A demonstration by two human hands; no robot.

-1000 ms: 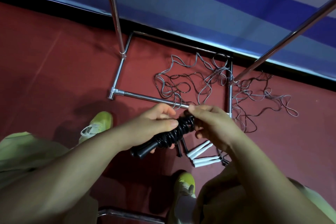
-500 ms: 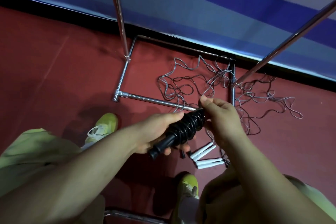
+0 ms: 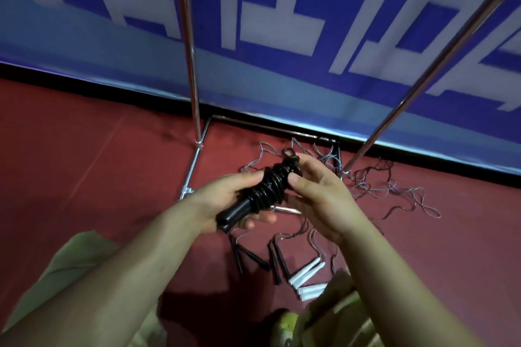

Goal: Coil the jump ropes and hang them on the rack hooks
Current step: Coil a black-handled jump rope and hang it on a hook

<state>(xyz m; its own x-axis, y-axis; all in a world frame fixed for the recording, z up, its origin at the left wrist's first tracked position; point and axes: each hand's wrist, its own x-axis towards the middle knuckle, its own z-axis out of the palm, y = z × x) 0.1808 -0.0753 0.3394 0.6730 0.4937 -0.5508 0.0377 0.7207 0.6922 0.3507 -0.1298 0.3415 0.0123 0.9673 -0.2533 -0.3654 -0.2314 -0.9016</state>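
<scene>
The coiled black jump rope (image 3: 266,189), angled lower-left to upper-right, is gripped by the left hand (image 3: 225,203) and pinched by the right hand (image 3: 315,191).

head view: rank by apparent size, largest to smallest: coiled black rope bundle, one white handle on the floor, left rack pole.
1. Left rack pole: longest in frame.
2. Coiled black rope bundle, held in both hands; it is nearest the camera, so it looks bigger than it is.
3. White handle: smallest, on the floor.

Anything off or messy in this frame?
Yes: uncoiled ropes lie tangled on the floor around the rack base, handles scattered below. The black rope in the left hand is neatly wound.
</scene>
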